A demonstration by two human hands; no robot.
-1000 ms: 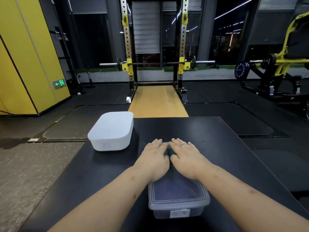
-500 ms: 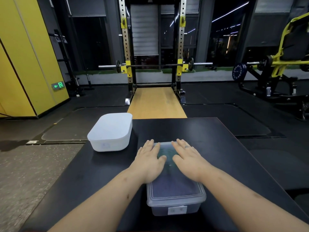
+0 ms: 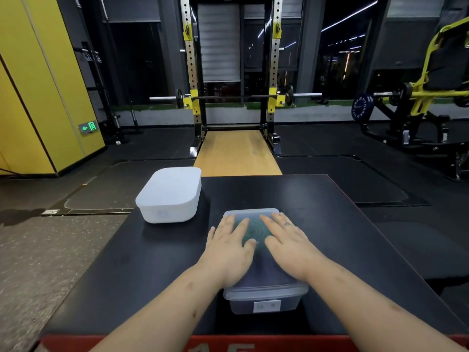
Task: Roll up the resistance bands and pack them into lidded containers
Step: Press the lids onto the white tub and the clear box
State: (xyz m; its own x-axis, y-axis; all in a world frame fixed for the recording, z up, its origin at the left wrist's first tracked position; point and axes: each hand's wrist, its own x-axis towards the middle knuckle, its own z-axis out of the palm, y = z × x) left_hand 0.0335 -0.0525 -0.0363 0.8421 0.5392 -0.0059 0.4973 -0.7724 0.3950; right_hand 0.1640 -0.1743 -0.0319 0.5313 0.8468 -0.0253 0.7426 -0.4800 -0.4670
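Note:
A clear lidded container [image 3: 265,298] sits on the black platform [image 3: 342,250], long side running away from me. Through its lid I see a rolled green resistance band [image 3: 253,228] at the far end and something dark purple nearer me. My left hand [image 3: 229,246] lies flat on the left half of the lid with fingers straight. My right hand [image 3: 288,243] lies flat on the right half, fingers straight too. A white lidded container [image 3: 170,195] stands closed at the platform's far left.
The platform has a red front face [image 3: 127,344] near me. Beyond it are a squat rack with a barbell [image 3: 233,97] and a wooden lifting strip [image 3: 237,154]. A yellow wall [image 3: 38,85] stands left; a yellow weight machine [image 3: 426,92] stands right.
Both flat hands have slid back along the lid toward me and spread a little apart, uncovering the green roll at the far end. The view has tilted down slightly.

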